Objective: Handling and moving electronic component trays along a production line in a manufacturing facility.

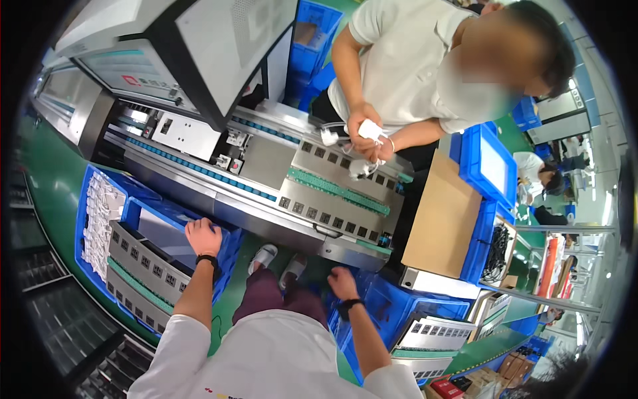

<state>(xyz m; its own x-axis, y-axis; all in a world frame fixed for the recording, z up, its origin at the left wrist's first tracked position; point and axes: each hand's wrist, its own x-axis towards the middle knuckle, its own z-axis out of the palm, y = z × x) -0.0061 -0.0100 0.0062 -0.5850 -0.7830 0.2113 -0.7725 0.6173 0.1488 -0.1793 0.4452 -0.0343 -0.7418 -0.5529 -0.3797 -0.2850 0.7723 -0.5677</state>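
My left hand (203,237) lies at the rim of a blue crate (229,256) on my left, its fingers curled over the edge. Inside the crate are a grey fixture plate (143,261) with rows of square black sockets and a green strip, and a heap of white cabled parts (103,219). Low on my right, my right hand (343,284) is loosely closed with nothing visible in it, close to another blue crate (382,299). Ahead, a similar fixture plate (319,211) lies on the metal conveyor bench (246,216), apart from both hands.
Across the bench a co-worker (419,73) holds a white adapter (369,130) with a cable. A large machine housing (226,53) stands over the line at far left. To the right are a cardboard sheet (442,216), blue bins (488,166) and stacked plates (432,336).
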